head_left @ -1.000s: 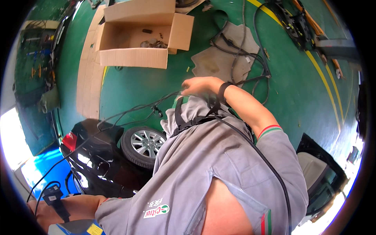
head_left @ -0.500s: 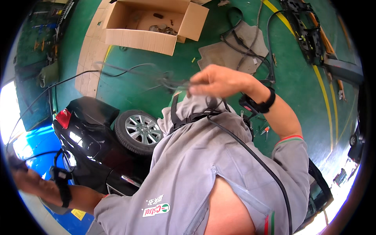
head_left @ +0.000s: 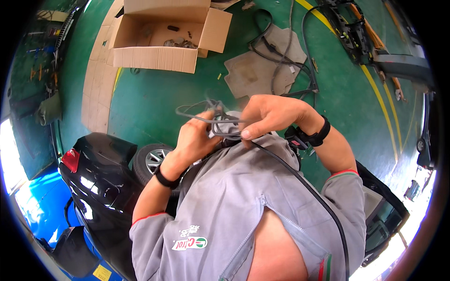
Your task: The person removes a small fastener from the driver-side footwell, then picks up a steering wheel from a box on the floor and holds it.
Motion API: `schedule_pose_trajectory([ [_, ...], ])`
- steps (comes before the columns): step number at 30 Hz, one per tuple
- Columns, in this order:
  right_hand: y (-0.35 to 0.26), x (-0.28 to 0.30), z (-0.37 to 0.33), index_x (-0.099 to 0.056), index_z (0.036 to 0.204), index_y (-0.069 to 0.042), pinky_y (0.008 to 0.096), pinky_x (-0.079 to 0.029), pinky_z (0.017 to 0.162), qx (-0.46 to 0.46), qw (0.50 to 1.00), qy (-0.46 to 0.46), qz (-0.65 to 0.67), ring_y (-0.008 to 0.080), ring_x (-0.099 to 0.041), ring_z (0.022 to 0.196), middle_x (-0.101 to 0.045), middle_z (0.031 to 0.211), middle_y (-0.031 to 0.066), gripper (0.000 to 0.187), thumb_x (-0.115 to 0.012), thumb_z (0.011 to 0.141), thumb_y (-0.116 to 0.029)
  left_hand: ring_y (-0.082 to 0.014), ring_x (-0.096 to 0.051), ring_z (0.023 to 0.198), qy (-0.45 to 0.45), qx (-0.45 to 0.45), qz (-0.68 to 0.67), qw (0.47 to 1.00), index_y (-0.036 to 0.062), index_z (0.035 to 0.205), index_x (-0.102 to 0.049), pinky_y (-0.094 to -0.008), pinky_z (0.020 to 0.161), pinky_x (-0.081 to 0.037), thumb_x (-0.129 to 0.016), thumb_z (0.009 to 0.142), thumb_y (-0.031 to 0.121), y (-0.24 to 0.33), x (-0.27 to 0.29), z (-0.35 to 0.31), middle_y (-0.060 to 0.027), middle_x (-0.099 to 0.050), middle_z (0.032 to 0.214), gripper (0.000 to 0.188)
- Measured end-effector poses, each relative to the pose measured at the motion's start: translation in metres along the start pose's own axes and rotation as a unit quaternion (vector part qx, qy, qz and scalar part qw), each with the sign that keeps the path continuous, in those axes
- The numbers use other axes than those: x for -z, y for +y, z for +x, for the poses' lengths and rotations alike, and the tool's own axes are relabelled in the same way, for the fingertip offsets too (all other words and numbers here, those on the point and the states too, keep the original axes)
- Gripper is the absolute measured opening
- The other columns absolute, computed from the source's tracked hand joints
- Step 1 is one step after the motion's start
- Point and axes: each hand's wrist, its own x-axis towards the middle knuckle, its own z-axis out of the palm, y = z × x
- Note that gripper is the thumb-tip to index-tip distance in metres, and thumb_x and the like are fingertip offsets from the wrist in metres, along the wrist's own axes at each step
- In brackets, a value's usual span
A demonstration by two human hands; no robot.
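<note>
Loose loops of thin dark cable (head_left: pixel 228 121) are bunched between my two hands in front of my waist. My left hand (head_left: pixel 193 139) is closed around the left side of the bundle, and some loops stick out past its fingers. On the other side, my right hand (head_left: pixel 274 114) pinches the cable between thumb and fingers, partly blurred by motion. A thicker black cord (head_left: pixel 307 187) runs from near my right hand down over my grey shirt. Dark bands sit on both wrists, and the right one carries a small device (head_left: pixel 296 137).
An open cardboard box (head_left: pixel 157 58) with small parts stands ahead on the green floor. Beside it lie a beige mat (head_left: pixel 243 75) and black rubber strips (head_left: pixel 313 79). A black car body panel (head_left: pixel 101 164) and a wheel (head_left: pixel 152 159) are at left; a dark trim frame (head_left: pixel 351 42) lies far right.
My left hand has come from the far left to my waist and now grips the cable. The stretched cable is gathered into loops. My right hand has shifted slightly right and down.
</note>
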Motion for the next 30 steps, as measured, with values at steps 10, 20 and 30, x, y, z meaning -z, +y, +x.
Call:
schedule_pose_trajectory([
  [10, 0.008, 0.002, 0.006, -0.066, 0.067, 0.001, 0.0239, -0.03, 0.045, 0.006, 0.986, 0.082, 0.143, 0.0059, -0.041, 0.049, -0.059, 0.058, 0.0042, 0.031, -0.067, 0.081, -0.027, -0.0119, -0.055, 0.101, -0.009, -0.013, -0.264, 0.964, 0.0021, 0.148, -0.038, -0.0271, 0.091, -0.046, -0.088, 0.072, 0.012, -0.015, 0.006, 0.027, -0.0049, -0.062, 0.113, 0.091],
  [20, 0.004, 0.002, 0.037, -0.066, 0.084, 0.001, 0.0231, -0.038, 0.056, 0.009, 0.973, 0.177, 0.145, 0.0082, -0.05, 0.061, -0.063, 0.071, 0.0065, 0.029, -0.067, 0.086, -0.027, -0.0088, -0.058, 0.094, -0.086, 0.055, -0.457, 0.884, -0.0026, 0.111, -0.065, -0.0251, 0.087, -0.045, -0.065, 0.096, 0.019, -0.042, 0.046, 0.026, -0.0026, -0.068, 0.101, 0.026],
  [30, 0.042, -0.003, 0.083, -0.061, 0.104, 0.002, 0.035, -0.051, 0.075, -0.057, 0.791, 0.561, -0.236, 0.0245, -0.063, 0.084, -0.066, 0.094, 0.0116, 0.027, -0.064, 0.091, -0.021, -0.0038, -0.039, 0.062, -0.106, 0.082, -0.46, 0.878, 0.0006, 0.096, -0.066, -0.0203, 0.055, -0.031, -0.068, 0.094, 0.023, -0.083, 0.096, -0.013, 0.0053, -0.052, 0.072, 0.023],
])
